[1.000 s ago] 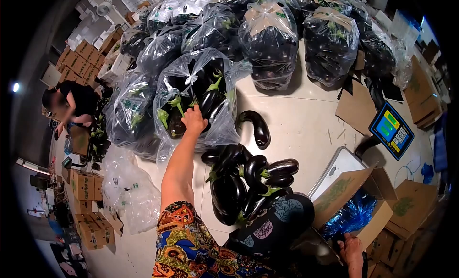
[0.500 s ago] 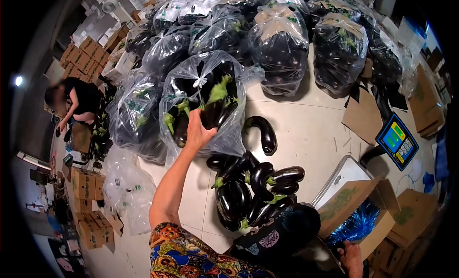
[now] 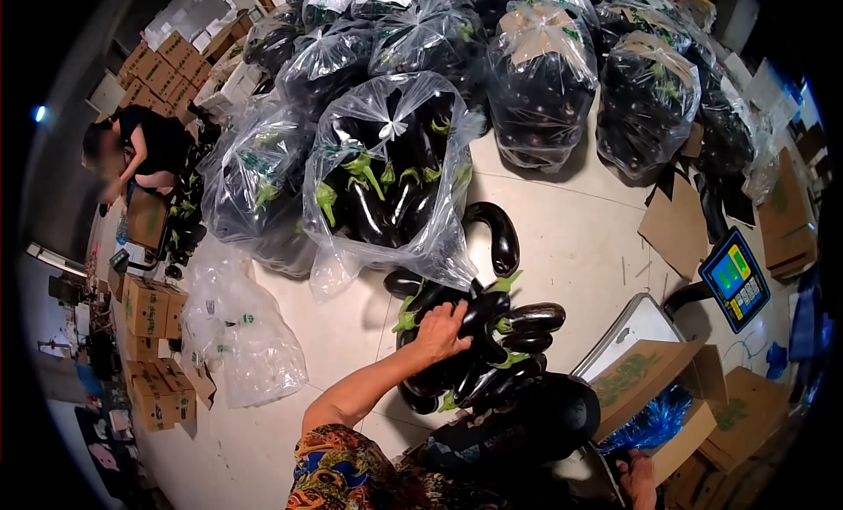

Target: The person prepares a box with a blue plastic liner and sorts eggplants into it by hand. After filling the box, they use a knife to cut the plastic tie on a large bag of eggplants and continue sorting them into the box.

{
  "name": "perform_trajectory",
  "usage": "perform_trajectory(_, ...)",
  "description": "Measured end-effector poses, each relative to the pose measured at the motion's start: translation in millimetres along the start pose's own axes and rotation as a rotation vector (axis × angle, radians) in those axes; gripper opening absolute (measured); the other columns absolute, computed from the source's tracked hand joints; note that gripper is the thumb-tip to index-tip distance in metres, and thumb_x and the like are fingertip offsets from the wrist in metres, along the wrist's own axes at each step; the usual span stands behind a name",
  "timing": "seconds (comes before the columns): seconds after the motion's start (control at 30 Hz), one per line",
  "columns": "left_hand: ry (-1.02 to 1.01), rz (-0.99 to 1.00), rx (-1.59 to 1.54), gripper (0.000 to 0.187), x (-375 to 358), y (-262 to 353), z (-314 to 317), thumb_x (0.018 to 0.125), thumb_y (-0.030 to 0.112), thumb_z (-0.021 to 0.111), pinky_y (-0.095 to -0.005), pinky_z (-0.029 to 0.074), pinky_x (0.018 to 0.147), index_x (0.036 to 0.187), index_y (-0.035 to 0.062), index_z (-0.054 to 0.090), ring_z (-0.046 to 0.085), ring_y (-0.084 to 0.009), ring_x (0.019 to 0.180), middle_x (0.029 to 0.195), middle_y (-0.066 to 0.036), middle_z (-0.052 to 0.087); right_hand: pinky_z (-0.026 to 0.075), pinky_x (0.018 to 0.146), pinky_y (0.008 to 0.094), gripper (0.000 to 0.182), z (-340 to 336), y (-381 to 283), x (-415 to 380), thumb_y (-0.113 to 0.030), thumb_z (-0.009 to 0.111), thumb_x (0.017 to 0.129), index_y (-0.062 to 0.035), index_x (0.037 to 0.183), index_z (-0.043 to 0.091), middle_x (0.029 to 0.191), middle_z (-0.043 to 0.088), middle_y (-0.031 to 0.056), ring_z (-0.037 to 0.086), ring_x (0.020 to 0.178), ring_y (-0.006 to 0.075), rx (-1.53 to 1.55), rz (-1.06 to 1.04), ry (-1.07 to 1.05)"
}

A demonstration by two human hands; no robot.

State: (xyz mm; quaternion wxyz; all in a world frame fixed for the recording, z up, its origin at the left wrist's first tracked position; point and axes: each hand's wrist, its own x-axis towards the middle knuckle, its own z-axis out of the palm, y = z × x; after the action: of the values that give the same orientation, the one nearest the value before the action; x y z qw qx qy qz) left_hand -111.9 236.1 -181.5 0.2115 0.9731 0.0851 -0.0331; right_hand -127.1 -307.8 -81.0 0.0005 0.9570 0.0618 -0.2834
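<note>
My left hand [image 3: 442,333] rests on the loose eggplants [image 3: 522,319] piled on the floor, its fingers curled over a dark eggplant beside a long one. Just above the pile stands an open clear plastic bag [image 3: 386,233] with eggplants inside, their green stems showing. A curved eggplant [image 3: 497,238] lies on the floor right of the bag. At the lower right, my right hand [image 3: 637,477] is at the near edge of an open cardboard box [image 3: 641,369] holding blue tinsel-like strands [image 3: 654,422]. What its fingers grip is hidden.
Filled bags of eggplants [image 3: 540,97] stand across the back. A scale display [image 3: 736,277] rises at the right beside its platform [image 3: 628,330]. Empty plastic bags [image 3: 241,334] lie at the left. A person [image 3: 149,146] bends over a box at the far left, near stacked cartons [image 3: 162,71].
My left hand has moved out of the open bag, down and to the right, onto the loose pile. The view has shifted slightly. My right hand stays by the box.
</note>
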Motion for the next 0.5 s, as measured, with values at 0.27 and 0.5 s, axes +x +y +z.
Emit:
perform_trajectory(0.27, 0.745, 0.012, -0.465, 0.030, 88.5, -8.3, -144.0, 0.080, 0.004, 0.060, -0.0379, 0.050, 0.076, 0.110, -0.0009, 0.058, 0.061, -0.0346, 0.087, 0.098, -0.019, 0.062, 0.045, 0.064, 0.0500, 0.020, -17.4, -30.0, 7.1, -0.013, 0.067, 0.079, 0.0036, 0.083, 0.057, 0.077, 0.057, 0.0302, 0.055, 0.077, 0.0498, 0.138, -0.104, -0.043)
perform_trajectory(0.5, 0.130, -0.526, 0.054, 0.071, 178.1, -112.7, -67.4, 0.070, 0.044, 0.078, -0.0558, 0.042, 0.095, 0.122, 0.0075, 0.046, 0.048, -0.0408, 0.116, 0.121, -0.021, 0.052, 0.044, 0.063, 0.0501, 0.020, -11.3, -33.7, 3.8, -0.012, 0.068, 0.078, 0.0039, 0.082, 0.056, 0.078, 0.056, 0.0307, 0.055, 0.077, 0.0499, 0.254, -0.141, -0.026)
